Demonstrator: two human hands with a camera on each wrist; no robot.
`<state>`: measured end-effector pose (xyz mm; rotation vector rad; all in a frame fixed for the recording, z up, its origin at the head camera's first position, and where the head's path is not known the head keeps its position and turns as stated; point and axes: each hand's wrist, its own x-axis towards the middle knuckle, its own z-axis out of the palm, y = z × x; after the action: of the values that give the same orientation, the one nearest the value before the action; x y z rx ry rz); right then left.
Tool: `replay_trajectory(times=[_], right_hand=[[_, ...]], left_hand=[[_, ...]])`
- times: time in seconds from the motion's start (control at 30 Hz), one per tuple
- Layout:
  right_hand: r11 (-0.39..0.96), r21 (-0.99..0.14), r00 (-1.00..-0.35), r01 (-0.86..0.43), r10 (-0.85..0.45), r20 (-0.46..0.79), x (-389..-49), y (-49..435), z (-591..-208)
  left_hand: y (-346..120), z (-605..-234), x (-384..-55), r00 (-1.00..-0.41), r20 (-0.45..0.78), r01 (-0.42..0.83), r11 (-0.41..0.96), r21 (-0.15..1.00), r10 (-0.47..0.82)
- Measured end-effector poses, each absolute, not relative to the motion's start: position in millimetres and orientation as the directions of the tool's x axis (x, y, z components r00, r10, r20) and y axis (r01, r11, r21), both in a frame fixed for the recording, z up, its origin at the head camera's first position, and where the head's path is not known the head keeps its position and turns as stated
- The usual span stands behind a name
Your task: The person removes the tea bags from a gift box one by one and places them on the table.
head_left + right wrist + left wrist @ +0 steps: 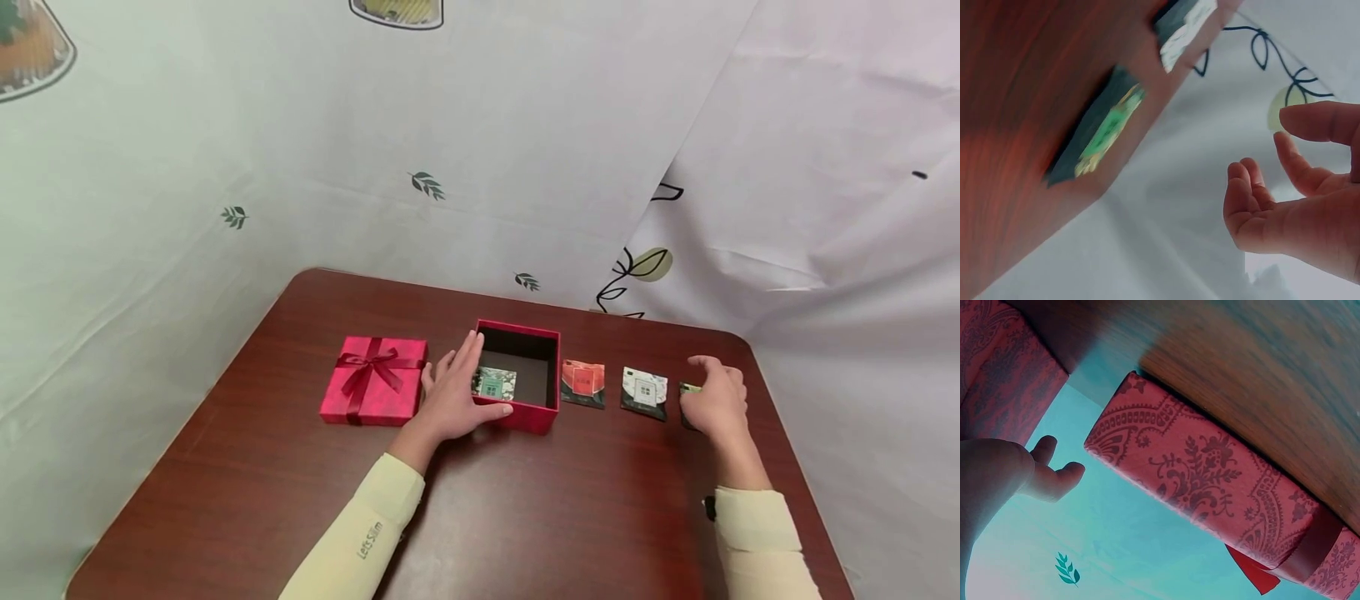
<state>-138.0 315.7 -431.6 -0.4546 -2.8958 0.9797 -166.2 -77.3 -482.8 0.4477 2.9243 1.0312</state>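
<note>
My left hand (452, 398) rests against the left side of a red gift box (536, 419), its fingers and thumb spread at the rim. Inside the box lies a flat sachet with a green label (493, 383). Over at the right, my right hand (716, 400) hovers above a dark sachet with a green label (1105, 132), partly covering it in the head view. The right fingers are loosely bent and hold nothing. Between the box and that hand lie a red sachet (583, 382) and a white-and-black sachet (644, 392).
The red box lid (375, 381), tied with a dark red ribbon bow, lies left of the box. Everything sits on a brown wooden table (480, 517) with rounded corners. A pale printed cloth (480, 167) hangs behind the table.
</note>
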Motion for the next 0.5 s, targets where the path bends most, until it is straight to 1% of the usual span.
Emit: replay_trajectory(times=[0.27,0.5], right_hand=[[0.74,-0.632,-0.961,0.229,0.275,-0.026,-144.6,286.5,-420.7],[0.734,-0.664,-0.974,0.141,0.223,0.041,-141.5,269.0,-412.8]], left_hand=[[-77.8,-482.5,-166.0,-0.961,0.076,0.253,0.742,0.621,0.265],[-78.1,-481.5,-165.7,-0.961,0.079,0.256,0.742,0.62,0.265]])
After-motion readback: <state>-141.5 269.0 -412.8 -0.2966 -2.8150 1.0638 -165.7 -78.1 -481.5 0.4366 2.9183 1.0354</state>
